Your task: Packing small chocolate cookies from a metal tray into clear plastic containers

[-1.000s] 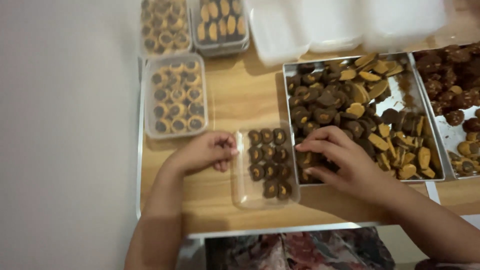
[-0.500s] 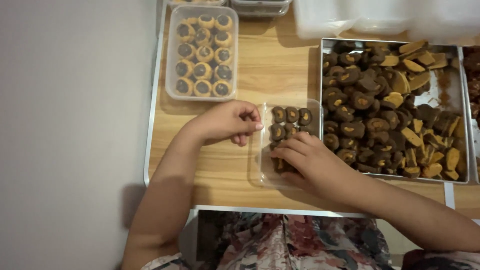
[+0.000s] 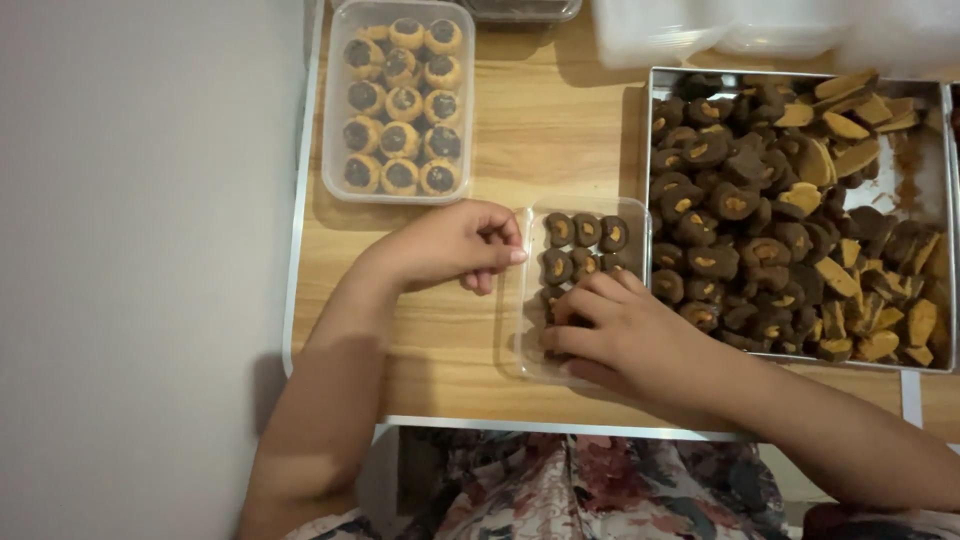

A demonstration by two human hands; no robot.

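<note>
Beside tray (image 3: 945, 230), hands (cramped) (image 3: 610, 330)

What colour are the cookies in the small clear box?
Dark brown cookies with orange centres, in the head view.

Cookies (image 3: 583, 262) partly under right hand (image 3: 620, 330)

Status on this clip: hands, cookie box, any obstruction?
Left hand steadies clear box. Right hand inside it, on chocolate cookies. Metal tray alongside; nothing blocking.
</note>
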